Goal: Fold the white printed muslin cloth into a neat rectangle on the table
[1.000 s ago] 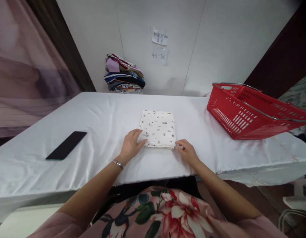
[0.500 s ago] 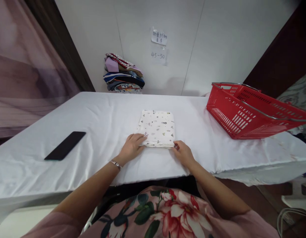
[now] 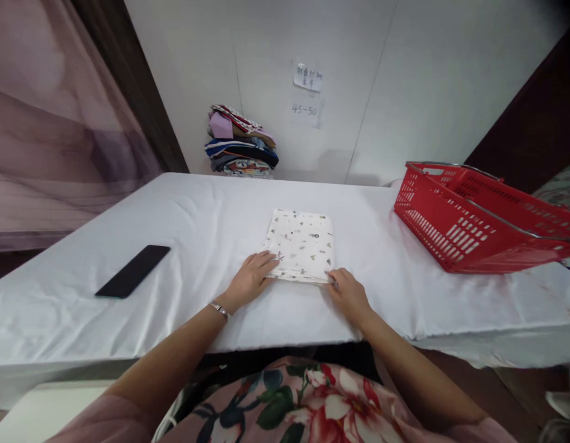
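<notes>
A folded white cloth (image 3: 303,243) with small printed motifs lies flat on the white-covered table, its layered edge toward me. At its near left corner, my left hand (image 3: 251,280) has the fingers on top and the thumb at the front edge, closed on the layers. My right hand (image 3: 350,296) pinches the near right corner between thumb and bent fingers. The fingertips of the right hand are partly hidden.
A red plastic basket (image 3: 487,227) with metal handles stands on the right. To the left lies a flat black slab (image 3: 133,271). Several folded fabrics (image 3: 241,144) are stacked against the wall, left of two paper notes (image 3: 306,111). The tablecloth (image 3: 197,212) drops over the near edge.
The view has turned slightly left, so everything sits a little further right in the picture. Both hands stay at the same corners of the folded cloth.
</notes>
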`<state>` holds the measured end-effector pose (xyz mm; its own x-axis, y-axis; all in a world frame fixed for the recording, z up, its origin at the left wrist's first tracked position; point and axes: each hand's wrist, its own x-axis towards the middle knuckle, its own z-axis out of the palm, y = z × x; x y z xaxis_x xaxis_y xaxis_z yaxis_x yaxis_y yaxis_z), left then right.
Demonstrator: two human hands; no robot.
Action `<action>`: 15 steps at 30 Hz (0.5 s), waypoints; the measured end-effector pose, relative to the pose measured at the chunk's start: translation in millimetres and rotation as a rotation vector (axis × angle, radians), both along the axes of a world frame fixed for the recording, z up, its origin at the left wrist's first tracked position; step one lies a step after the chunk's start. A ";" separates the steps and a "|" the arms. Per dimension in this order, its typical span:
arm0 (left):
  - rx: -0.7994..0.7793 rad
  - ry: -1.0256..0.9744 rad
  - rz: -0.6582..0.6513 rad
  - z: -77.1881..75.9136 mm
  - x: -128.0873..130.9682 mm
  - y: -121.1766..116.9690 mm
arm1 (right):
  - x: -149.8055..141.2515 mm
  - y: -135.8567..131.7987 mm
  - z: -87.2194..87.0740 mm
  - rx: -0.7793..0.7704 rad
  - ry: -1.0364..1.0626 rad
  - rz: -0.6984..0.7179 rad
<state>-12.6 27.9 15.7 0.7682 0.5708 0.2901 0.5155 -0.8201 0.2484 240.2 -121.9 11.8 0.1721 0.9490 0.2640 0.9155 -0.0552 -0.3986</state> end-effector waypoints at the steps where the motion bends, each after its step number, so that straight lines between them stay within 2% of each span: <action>1: -0.005 0.019 0.008 0.4 -1.8 1.3 | -0.1 0.6 -0.8 -0.007 -0.013 0.017; 6: -0.030 0.043 0.026 -1.5 -13.0 6.5 | 2.2 0.9 -2.8 -0.057 -0.080 0.090; 10: -0.113 0.013 0.013 5.1 -16.6 3.3 | 6.3 2.9 6.3 -0.040 -0.115 0.137; 12: -0.127 -0.009 0.025 13.0 -9.9 0.1 | 5.9 8.2 13.4 0.023 -0.120 0.183; 15: -0.051 -0.048 0.049 21.7 11.2 -2.7 | -1.2 21.3 19.2 0.088 -0.126 0.280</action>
